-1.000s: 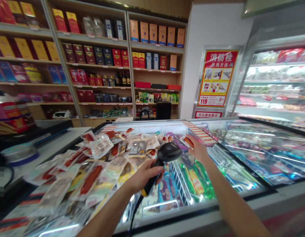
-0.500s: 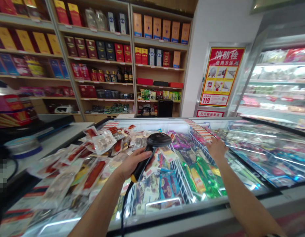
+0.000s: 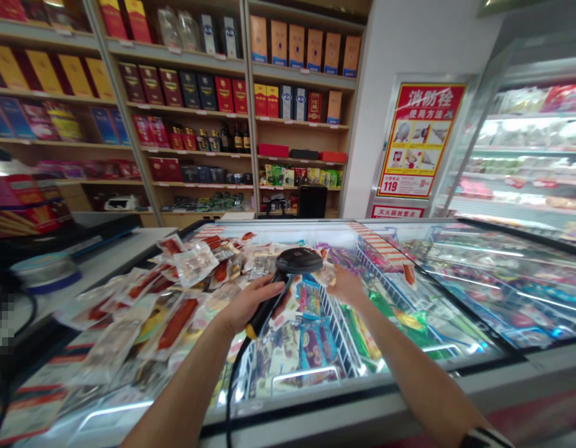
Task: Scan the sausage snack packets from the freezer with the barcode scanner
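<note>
A black handheld barcode scanner [image 3: 298,261] is gripped by its handle in my left hand [image 3: 255,305], its head turned away over the glass-topped freezer [image 3: 316,231]. Just right of the scanner head, my right hand [image 3: 348,287] has its fingers closed on a small clear plastic food packet [image 3: 326,274]; the fingertips are partly blurred. Many sealed meat packets [image 3: 178,323] lie piled on the glass to the left. One reddish packet [image 3: 410,274] lies apart on the right. Below the scanner hangs its black cable [image 3: 232,386].
Under the glass are white wire baskets [image 3: 339,330] with bagged frozen goods. At left stands a counter with a roll of tape [image 3: 45,272]. Shelves of boxed bottles [image 3: 190,90] line the back wall, and a lit display fridge [image 3: 530,149] is at right.
My right hand has moved left from the freezer's right side to beside the scanner. The reddish packet now shows where that hand was. My left hand and the scanner have barely moved.
</note>
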Motion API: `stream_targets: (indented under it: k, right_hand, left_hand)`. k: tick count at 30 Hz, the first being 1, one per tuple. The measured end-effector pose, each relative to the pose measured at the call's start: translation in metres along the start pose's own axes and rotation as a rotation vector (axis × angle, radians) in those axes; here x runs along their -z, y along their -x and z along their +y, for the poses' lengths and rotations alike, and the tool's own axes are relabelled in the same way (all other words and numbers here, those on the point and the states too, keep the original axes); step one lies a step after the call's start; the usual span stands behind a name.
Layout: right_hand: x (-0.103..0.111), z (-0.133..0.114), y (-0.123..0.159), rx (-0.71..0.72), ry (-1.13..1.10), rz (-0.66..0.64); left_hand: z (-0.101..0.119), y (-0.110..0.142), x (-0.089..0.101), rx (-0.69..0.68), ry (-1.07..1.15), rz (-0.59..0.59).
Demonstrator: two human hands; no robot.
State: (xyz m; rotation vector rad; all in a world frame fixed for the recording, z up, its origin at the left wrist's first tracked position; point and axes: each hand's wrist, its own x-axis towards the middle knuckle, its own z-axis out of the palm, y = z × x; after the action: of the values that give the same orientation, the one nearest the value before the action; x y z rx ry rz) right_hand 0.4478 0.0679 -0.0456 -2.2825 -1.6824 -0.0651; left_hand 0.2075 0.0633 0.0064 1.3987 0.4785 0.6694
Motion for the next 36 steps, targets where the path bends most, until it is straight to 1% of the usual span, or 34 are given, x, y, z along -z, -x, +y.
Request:
stream_targets:
  k: [2, 4, 6, 8, 11, 16, 19, 22, 25, 28, 34, 36]
  right_hand:
    - [0.008, 0.028, -0.005, -0.017, 0.047, 0.052]
    - [0.016, 0.051, -0.01, -0.032, 0.058, 0.133]
    - [0.021, 0.066, -0.014, -0.023, 0.041, 0.236]
    - [0.022, 0.073, -0.017, 0.017, 0.016, 0.33]
    - [0.017, 0.071, -0.02, 0.083, -0.018, 0.416]
    - [0.006, 0.063, -0.021, 0.146, -0.105, 0.485]
    - [0.006, 0.06, -0.02, 0.141, -0.119, 0.47]
    - [0.008, 0.057, -0.018, 0.117, -0.114, 0.431]
    - [0.012, 0.055, -0.016, 0.088, -0.1, 0.401]
    - [0.013, 0.054, -0.015, 0.072, -0.076, 0.387]
    - [0.011, 0.054, -0.014, 0.081, -0.024, 0.406]
    - [0.01, 0.053, -0.014, 0.07, -0.01, 0.429]
  left_hand:
    - [0.0, 0.0, 0.0, -0.003, 0.015, 0.005]
    - [0.0, 0.001, 0.0, -0.001, 0.026, 0.004]
    - [-0.001, 0.001, -0.001, 0.003, 0.04, -0.001]
    - [-0.003, 0.001, -0.002, 0.01, 0.051, -0.009]
    - [-0.004, 0.0, -0.004, 0.009, 0.054, -0.02]
    - [-0.007, -0.002, -0.012, -0.031, 0.091, -0.024]
    - [-0.009, -0.002, -0.018, -0.028, 0.125, -0.022]
    - [-0.01, -0.002, -0.023, -0.033, 0.161, -0.044]
    - [-0.012, -0.001, -0.026, -0.046, 0.191, -0.08]
    - [-0.013, -0.001, -0.027, -0.052, 0.227, -0.08]
    - [-0.014, 0.0, -0.025, -0.013, 0.307, -0.039]
    - [-0.012, -0.003, -0.025, 0.001, 0.342, -0.052]
